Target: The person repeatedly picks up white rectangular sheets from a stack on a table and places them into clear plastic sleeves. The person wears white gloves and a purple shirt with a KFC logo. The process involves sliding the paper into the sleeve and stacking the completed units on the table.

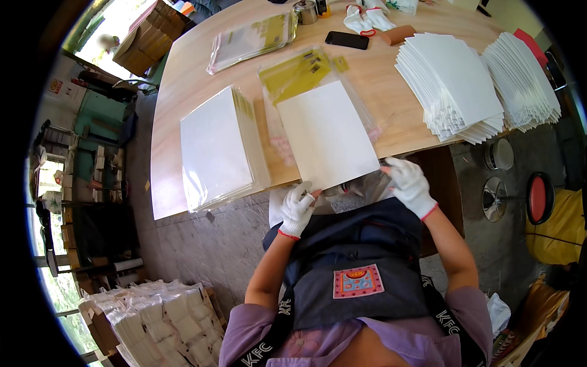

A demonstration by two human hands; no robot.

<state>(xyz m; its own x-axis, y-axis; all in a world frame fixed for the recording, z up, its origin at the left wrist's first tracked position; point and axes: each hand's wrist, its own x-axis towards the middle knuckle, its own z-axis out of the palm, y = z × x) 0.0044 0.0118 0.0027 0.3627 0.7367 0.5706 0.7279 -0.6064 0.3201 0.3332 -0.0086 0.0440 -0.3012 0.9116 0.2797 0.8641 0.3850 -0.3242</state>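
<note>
Left hand: in a white knit glove with a red cuff, fingers curled and pinching the near edge of the white card from below.
Right hand: same kind of glove, fingers spread and bent over the mouth of the clear sleeve at the card's near right corner; whether it grips is hard to tell.
White card: flat, matt, rectangular sheet lying at the near rim of the worktop, between the two hands and reaching toward 12 o'clock.
Clear sleeve: thin glossy plastic bag under and around the card, crinkled along its right side.
Yellow sheets: shiny film-wrapped pieces at 12 o'clock of the card.
Bagged stack: neat pile of white cards in glossy sleeves, at 9 o'clock of the card.
Fanned piles: two thick stacks of bare white cards, edges stepped, at 2 o'clock.
Phone: black, flat, at 12 o'clock, farther off.
Spare gloves: white knit pair beyond the phone.
Worktop: pale wood-grain board, smooth, with a rounded outline.
Apron: dark fabric with a small colourful square patch.
</note>
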